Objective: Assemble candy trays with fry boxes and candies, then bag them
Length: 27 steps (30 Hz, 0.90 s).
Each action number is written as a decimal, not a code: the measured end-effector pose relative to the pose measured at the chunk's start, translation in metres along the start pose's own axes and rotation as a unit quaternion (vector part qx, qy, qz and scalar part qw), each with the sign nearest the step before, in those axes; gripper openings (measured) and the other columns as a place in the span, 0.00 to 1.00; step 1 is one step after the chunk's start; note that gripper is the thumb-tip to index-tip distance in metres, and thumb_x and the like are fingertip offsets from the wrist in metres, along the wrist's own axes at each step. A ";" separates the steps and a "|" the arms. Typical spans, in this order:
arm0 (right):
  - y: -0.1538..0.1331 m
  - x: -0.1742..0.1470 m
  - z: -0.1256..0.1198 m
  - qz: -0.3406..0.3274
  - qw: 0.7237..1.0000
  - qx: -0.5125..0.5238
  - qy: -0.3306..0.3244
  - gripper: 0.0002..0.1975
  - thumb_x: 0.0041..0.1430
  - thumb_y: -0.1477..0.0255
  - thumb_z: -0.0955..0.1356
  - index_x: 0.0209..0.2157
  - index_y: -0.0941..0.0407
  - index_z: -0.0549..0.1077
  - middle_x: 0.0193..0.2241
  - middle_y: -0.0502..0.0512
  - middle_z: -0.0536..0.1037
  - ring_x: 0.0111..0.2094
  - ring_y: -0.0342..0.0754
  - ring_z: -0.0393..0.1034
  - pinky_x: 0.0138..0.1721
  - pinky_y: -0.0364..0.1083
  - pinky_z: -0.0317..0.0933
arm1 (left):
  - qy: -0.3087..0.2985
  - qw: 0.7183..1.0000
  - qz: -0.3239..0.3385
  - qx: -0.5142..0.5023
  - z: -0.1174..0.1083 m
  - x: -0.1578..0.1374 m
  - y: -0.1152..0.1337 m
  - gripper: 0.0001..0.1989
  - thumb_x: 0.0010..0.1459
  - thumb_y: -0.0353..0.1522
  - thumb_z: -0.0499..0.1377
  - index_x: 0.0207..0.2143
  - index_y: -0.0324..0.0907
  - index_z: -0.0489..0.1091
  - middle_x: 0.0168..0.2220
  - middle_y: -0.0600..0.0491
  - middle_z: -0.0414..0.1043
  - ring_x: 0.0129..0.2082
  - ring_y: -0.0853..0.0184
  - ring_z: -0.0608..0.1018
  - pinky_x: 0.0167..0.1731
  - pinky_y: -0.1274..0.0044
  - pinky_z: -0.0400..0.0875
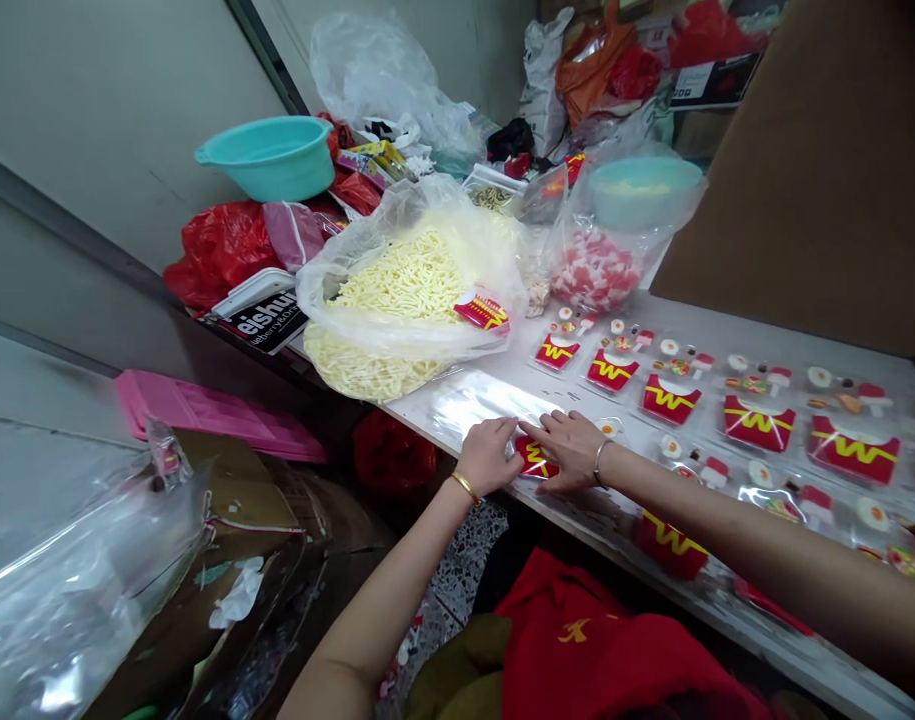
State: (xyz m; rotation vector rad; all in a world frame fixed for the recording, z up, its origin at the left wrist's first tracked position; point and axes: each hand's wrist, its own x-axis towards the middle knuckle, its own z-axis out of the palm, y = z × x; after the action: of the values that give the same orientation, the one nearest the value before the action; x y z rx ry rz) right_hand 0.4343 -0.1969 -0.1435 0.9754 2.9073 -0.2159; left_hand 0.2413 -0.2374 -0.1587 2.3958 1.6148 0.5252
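Observation:
A small red fries-box piece (pixel 536 457) with a yellow zigzag lies at the near table edge, between my hands. My left hand (pixel 488 457), with a gold bangle at its wrist, has curled fingers that pinch at the left edge of the clear plastic packet around this piece. From the right, my right hand (pixel 569 450) rests over the piece, fingers stretched out and thumb apart. Shiny clear plastic sleeves (pixel 472 400) lie flat just beyond my left hand. Part of the red piece is hidden under my fingers.
Rows of red fries-box packets (pixel 611 370) with tiny food pieces cover the table's right side. Behind are an open bag of pale yellow sticks (pixel 404 275), a bag of pink-white pieces (pixel 596 268) and a turquoise basin (pixel 277 160). A cardboard box (pixel 254 490) stands left.

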 end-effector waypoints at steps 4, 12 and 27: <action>-0.009 0.002 0.003 0.018 1.000 0.007 0.015 0.51 0.37 0.42 0.68 0.58 0.59 0.58 0.44 0.66 0.70 0.44 0.62 0.62 0.43 0.55 0.55 | 0.023 0.997 -0.028 0.070 0.016 0.001 0.008 0.14 0.58 0.27 0.50 0.46 0.40 0.67 0.44 0.48 0.73 0.42 0.63 0.74 0.45 0.70 0.69; -0.011 0.002 0.007 0.071 0.997 0.024 0.033 0.52 0.40 0.40 0.66 0.60 0.59 0.56 0.45 0.66 0.70 0.45 0.62 0.61 0.44 0.54 0.54 | 0.092 0.988 -0.026 0.120 0.006 -0.018 0.012 0.16 0.59 0.31 0.52 0.50 0.44 0.65 0.49 0.47 0.69 0.48 0.60 0.69 0.47 0.67 0.62; -0.014 0.010 0.010 0.156 0.987 0.036 0.024 0.48 0.47 0.42 0.60 0.64 0.53 0.48 0.48 0.68 0.67 0.47 0.65 0.60 0.41 0.56 0.55 | -0.040 0.986 -0.118 0.109 -0.006 -0.025 0.036 0.09 0.55 0.30 0.53 0.24 0.40 0.70 0.27 0.49 0.74 0.33 0.64 0.72 0.39 0.70 0.53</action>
State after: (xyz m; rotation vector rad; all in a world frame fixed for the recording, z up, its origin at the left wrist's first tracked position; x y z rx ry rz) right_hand 0.4178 -0.2032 -0.1526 1.4448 2.7524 -0.2826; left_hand 0.2608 -0.2742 -0.1449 2.2898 1.9734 0.2174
